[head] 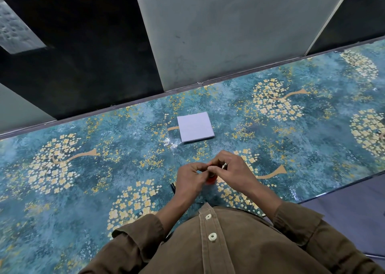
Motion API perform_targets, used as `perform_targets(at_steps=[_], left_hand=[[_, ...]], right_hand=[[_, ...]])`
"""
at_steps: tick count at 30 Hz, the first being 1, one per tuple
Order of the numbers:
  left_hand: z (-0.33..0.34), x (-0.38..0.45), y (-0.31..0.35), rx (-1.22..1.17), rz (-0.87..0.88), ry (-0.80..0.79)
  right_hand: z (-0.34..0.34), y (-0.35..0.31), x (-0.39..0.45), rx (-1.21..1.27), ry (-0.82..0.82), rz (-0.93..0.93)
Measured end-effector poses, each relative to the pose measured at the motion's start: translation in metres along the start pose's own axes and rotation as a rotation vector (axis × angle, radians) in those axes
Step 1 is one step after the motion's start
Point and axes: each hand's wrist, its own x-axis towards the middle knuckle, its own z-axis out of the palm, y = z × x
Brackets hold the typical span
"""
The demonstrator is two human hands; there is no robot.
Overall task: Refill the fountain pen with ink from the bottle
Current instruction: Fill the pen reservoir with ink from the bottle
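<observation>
Pen parts sit pinched between the left hand and right hand, fingertips meeting just above a red-topped ink bottle on the floral desk. Beyond the bottle lies a white paper pad.

The teal bench with its gold blossom pattern lies bare to the left and right of the two hands, which meet near its front edge. Beyond them, well apart, a flat pale lilac square paper pad lies low on the surface. Grey and black upright wall panels close off the far edge.
</observation>
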Motion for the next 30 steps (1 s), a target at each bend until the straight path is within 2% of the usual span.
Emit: perform_targets(at_steps=[6,13,20,30], left_hand=[[0.0003,0.0011,-0.0022,0.021,-0.003,-0.014],[0.0005,0.0010,-0.0005,0.002,0.016,-0.003],[0.0000,-0.0001,-0.0014,0.021,0.014,-0.010],[0.0007,-0.0007,0.0008,0.002,0.019,-0.011]], right_hand=[[0.0048,-0.0009,0.0032,-0.025,0.059,0.034],[-0.0037,0.0000,0.0012,-0.003,-0.032,0.009],[0.0008,-0.0032,0.0020,-0.036,0.038,0.043],[-0.0034,-0.0002,0.0011,0.004,-0.035,0.026]])
